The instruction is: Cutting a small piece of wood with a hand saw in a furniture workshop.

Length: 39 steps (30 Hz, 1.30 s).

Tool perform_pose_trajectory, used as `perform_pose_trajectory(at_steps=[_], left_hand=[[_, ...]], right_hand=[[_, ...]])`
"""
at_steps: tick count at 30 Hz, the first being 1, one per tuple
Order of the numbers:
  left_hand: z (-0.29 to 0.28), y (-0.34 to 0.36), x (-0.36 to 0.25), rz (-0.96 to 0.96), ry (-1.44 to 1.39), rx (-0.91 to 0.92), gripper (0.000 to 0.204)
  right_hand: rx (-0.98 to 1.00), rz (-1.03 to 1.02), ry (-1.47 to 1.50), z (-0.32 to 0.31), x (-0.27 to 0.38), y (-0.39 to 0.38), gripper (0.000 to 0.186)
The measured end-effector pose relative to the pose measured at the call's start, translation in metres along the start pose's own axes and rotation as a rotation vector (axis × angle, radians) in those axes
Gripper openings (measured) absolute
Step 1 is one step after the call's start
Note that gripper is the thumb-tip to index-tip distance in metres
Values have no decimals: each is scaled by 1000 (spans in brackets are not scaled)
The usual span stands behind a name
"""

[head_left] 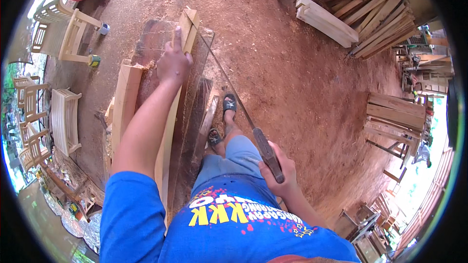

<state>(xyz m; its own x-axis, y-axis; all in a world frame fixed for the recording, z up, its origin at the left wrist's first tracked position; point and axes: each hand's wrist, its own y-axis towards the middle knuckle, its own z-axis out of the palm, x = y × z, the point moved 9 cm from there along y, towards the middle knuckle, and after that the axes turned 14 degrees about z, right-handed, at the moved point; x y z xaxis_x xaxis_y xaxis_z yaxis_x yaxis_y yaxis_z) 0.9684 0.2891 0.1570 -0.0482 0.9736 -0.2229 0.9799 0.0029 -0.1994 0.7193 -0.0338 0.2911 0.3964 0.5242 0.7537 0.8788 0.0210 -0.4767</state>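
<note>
The right hand (280, 168) is closed around the handle of a saw (261, 140). The saw points away from the body, and its thin end lies across the far end of a beam (192, 21). I cannot tell if it has cut into the wood. The beam runs from there back toward the blue shirt (222, 229), on top of the dark surface (155, 34). The left hand (174, 63) lies on the beam near that end, with one finger stuck out straight toward the saw. Its other fingers are partly hidden, so I cannot tell if it grips or just presses.

The left hand could get hurt: if the saw jumped or slid along the wood, that finger is close by. The beam could also roll or wobble if the left hand pressed too softly. I see no clamp on it. The saw looks thin, so pushing it crooked could make it bend or stick. If it slipped off, it could swing near the feet in sandals (229, 102).
</note>
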Motion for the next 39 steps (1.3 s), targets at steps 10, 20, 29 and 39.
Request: perform_pose_trajectory(at_steps=[10, 20, 29, 39], left_hand=[[-11, 2, -22, 46, -26, -29, 90], [-3, 2, 6, 31, -1, -37, 89], [4, -3, -5, -1, -46, -18, 89], [9, 5, 14, -26, -21, -2, 88]], right_hand=[[83, 44, -86, 100, 169, 319, 30], [6, -59, 34, 11, 8, 30, 62], [-16, -222, 103, 65, 68, 193, 48], [62, -126, -1, 82, 95, 208, 48]])
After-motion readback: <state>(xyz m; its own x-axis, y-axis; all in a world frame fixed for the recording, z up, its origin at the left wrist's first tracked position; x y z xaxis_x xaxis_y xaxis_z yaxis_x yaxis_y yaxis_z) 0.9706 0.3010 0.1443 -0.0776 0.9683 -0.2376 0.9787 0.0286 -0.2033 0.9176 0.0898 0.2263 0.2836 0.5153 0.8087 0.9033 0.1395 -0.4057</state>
